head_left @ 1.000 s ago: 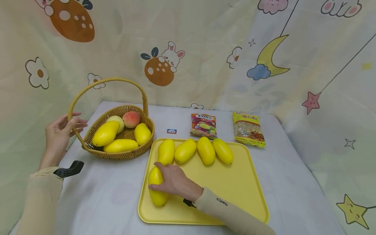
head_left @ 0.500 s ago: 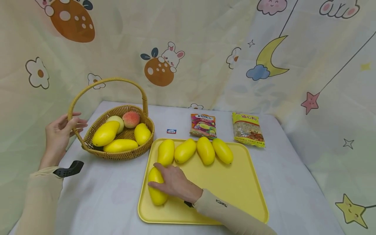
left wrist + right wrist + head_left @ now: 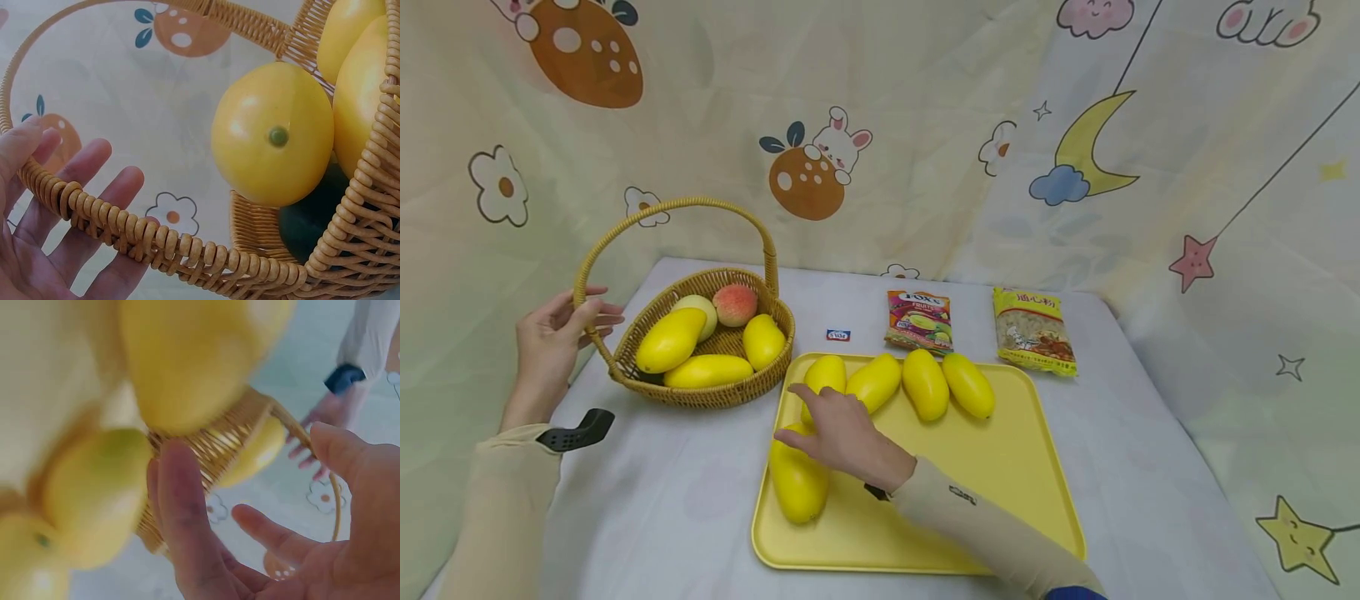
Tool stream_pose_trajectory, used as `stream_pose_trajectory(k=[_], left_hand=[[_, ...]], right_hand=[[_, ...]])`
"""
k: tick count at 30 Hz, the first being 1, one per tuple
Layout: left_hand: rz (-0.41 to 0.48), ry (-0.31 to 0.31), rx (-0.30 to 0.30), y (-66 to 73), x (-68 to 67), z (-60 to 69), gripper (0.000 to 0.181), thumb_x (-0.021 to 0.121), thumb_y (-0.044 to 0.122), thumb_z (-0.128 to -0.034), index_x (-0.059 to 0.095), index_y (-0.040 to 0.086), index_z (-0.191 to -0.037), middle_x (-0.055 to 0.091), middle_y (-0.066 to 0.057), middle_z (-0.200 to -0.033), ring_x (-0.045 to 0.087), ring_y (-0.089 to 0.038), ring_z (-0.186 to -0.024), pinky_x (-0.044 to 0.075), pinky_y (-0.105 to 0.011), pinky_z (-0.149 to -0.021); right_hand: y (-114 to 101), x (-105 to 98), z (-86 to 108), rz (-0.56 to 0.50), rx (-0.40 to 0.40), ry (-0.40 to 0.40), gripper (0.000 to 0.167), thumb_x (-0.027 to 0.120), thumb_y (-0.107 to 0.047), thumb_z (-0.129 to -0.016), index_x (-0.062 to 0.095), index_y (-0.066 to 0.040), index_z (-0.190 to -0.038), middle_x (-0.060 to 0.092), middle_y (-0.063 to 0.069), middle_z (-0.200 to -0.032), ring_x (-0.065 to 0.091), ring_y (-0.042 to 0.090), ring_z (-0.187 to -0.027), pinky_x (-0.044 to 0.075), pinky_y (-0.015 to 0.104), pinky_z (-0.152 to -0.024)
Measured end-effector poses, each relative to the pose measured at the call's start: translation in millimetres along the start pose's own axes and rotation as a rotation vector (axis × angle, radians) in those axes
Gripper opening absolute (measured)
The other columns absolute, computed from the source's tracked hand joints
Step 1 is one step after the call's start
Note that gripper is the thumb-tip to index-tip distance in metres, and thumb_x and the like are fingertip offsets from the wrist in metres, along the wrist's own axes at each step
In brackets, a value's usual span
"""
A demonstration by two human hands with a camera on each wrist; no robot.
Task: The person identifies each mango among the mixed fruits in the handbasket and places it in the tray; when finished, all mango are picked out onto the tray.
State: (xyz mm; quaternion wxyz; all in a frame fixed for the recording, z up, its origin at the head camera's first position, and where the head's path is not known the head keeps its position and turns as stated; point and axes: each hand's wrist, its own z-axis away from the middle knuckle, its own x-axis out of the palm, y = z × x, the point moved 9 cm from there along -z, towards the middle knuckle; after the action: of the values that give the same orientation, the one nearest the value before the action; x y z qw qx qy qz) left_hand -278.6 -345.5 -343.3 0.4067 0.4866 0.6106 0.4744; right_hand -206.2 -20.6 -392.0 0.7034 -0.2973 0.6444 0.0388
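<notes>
On the left, my left hand (image 3: 546,350) holds the lower left end of the wicker basket's handle (image 3: 685,202); in the left wrist view the thumb and fingers (image 3: 75,234) lie around it. Inside the basket (image 3: 707,400) are three yellow mangoes, a peach (image 3: 734,305) and a pale round fruit. My right hand (image 3: 853,437), its fingers spread and holding nothing, is just above a mango (image 3: 799,483) at the left of the yellow tray (image 3: 962,500). Several mangoes (image 3: 926,385) line the tray's back edge; the leftmost is partly behind that hand.
Behind the tray lie a small blue-and-red packet (image 3: 838,335), a purple-and-red candy bag (image 3: 919,321) and a yellow bag (image 3: 1035,332). A patterned cloth (image 3: 910,142) hangs behind the white-covered table (image 3: 1150,467).
My right hand has let go of the front mango and risen slightly towards the back of the tray. That mango has shifted slightly left. My left hand has stayed on the handle.
</notes>
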Motion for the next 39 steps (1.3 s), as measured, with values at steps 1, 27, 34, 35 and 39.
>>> stream_pose_trajectory(k=[1, 27, 34, 35, 39], left_hand=[[0.0, 0.001, 0.0, -0.4, -0.3, -0.2, 0.037, 0.063, 0.026, -0.0926, 0.06, 0.01, -0.126, 0.072, 0.011, -0.09, 0.069, -0.002, -0.081, 0.052, -0.009, -0.072], [0.03, -0.014, 0.028, 2.9, 1.7, -0.2, 0.032, 0.063, 0.022, -0.0932, 0.062, 0.009, -0.123, 0.072, 0.01, -0.089, 0.069, -0.002, -0.08, 0.053, -0.011, -0.07], [0.011, -0.015, 0.014, 1.8, 2.1, 0.4, 0.03, 0.061, 0.022, -0.0943, 0.062, 0.011, -0.122, 0.072, 0.012, -0.089, 0.069, -0.002, -0.081, 0.053, -0.01, -0.071], [0.004, -0.013, 0.013, 1.6, 2.0, 0.4, 0.029, 0.061, 0.022, -0.0946, 0.062, 0.012, -0.122, 0.072, 0.012, -0.089, 0.069, -0.001, -0.081, 0.053, -0.01, -0.071], [-0.005, -0.002, 0.016, 1.9, 0.5, -0.3, 0.028, 0.061, 0.021, -0.0947, 0.063, 0.013, -0.121, 0.072, 0.013, -0.088, 0.069, -0.001, -0.08, 0.053, -0.01, -0.07]], right_hand=[[-4, -6, -4.4, 0.001, -0.014, 0.017, 0.063, 0.062, -0.056, -0.087, 0.049, -0.02, -0.138, 0.058, 0.001, -0.081, 0.045, 0.011, -0.059, 0.035, 0.02, -0.048], [-72, -14, -120.3, 0.138, -0.245, 0.044, 0.066, 0.064, -0.046, -0.089, 0.038, -0.026, -0.146, 0.042, 0.003, -0.143, 0.048, 0.014, -0.121, 0.049, 0.024, -0.088], [-82, -6, -146.6, 0.227, -0.253, 0.023, 0.07, 0.065, -0.047, -0.088, 0.032, -0.03, -0.148, 0.039, 0.004, -0.143, 0.044, 0.015, -0.125, 0.05, 0.025, -0.087], [-83, -5, -149.1, 0.231, -0.258, 0.021, 0.071, 0.065, -0.046, -0.088, 0.032, -0.03, -0.148, 0.039, 0.004, -0.144, 0.043, 0.015, -0.126, 0.048, 0.025, -0.09], [-89, 0, -159.6, 0.238, -0.272, 0.002, 0.071, 0.065, -0.045, -0.089, 0.03, -0.03, -0.149, 0.036, 0.004, -0.146, 0.039, 0.016, -0.131, 0.039, 0.026, -0.105]])
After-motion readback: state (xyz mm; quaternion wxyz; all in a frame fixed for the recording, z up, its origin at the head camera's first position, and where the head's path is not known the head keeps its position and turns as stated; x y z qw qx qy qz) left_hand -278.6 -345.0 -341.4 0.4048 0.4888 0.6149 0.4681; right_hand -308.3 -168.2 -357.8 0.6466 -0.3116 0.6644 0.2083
